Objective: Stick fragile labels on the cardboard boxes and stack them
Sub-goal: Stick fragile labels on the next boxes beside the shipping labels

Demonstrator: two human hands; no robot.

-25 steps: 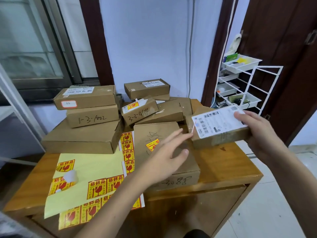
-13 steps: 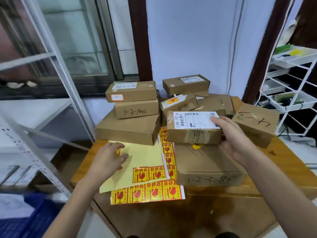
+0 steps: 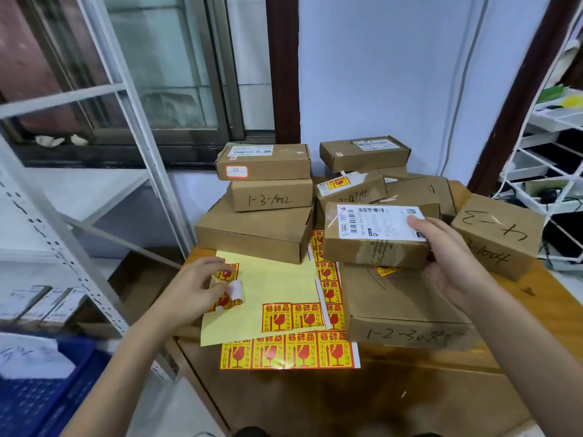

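Note:
My right hand (image 3: pixel 448 260) grips a small cardboard box with a white shipping label (image 3: pixel 375 236) by its right end, just above the large flat box marked 1-2-3088 (image 3: pixel 407 310). My left hand (image 3: pixel 192 291) rests on the yellow backing sheet (image 3: pixel 277 285), its fingers at a curled, partly peeled red-and-yellow fragile label (image 3: pixel 233 293). A sheet of fragile labels (image 3: pixel 290 351) lies under the backing sheet. At the back left stand three stacked boxes (image 3: pixel 268 197).
More boxes are heaped at the back middle (image 3: pixel 362 156), and one marked 4-3 (image 3: pixel 495 234) sits on the right of the wooden table (image 3: pixel 347 402). A metal shelf frame (image 3: pixel 104 222) stands left, a white wire rack (image 3: pixel 549 171) right, a blue crate (image 3: pixel 38 392) below left.
My right hand has brought the labelled box in from the right to above the flat box. My left hand has dropped to the backing sheet and reached the curled label.

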